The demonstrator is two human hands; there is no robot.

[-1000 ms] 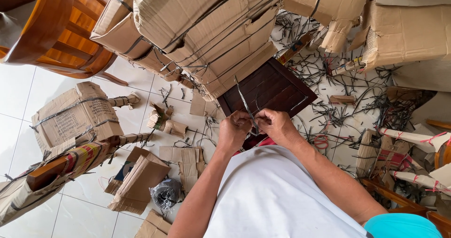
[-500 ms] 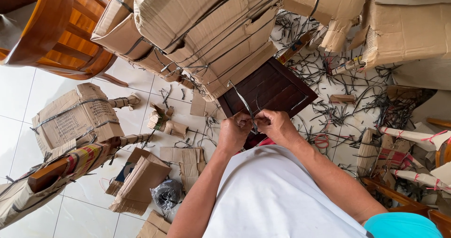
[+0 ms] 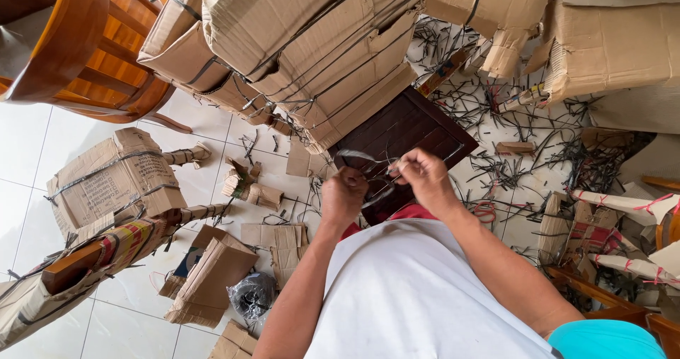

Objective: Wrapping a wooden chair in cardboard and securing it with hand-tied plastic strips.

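One dark strap (image 3: 370, 169) pinched between two closed hands, left hand (image 3: 345, 192) and right hand (image 3: 423, 173).

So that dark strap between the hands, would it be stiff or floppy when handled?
Probably springy rather than limp: the dark plastic strap curves in a loop between the left hand and the right hand instead of drooping. Likely very light, being thin and narrow. Its smooth sheen suggests it could slip through the grip.
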